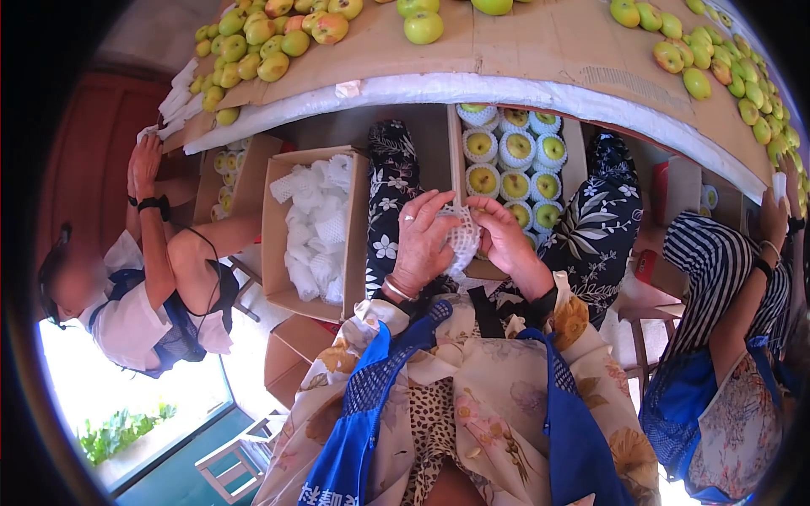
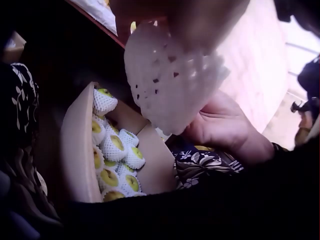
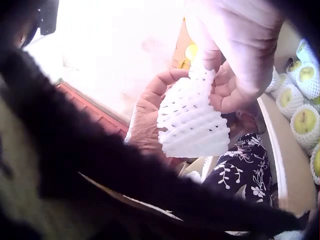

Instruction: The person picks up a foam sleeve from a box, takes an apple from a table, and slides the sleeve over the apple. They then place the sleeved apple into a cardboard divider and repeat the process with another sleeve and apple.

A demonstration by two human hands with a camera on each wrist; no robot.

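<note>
Between the two hands is a white foam net fruit sleeve (image 1: 463, 240), held up in front of the lap. The left hand (image 1: 419, 242) pinches it from one side, a ring on one finger. From the other side the right hand (image 1: 506, 239) grips its edge with thumb and fingers. In the right wrist view the sleeve (image 3: 194, 122) looks flattened, its lower end wide and its top gathered at the fingertips. Just beyond the hands, an open carton (image 1: 572, 160) holds rows of yellow-green apples (image 1: 516, 147) in the same kind of white sleeves.
A carton (image 1: 275, 228) of loose white foam sleeves (image 1: 312, 228) stands left of the legs. Loose apples (image 1: 274, 66) lie on the cardboard-covered table (image 1: 540, 51) above. People sit on both sides, one (image 1: 152, 295) at left, another (image 1: 726, 379) at right.
</note>
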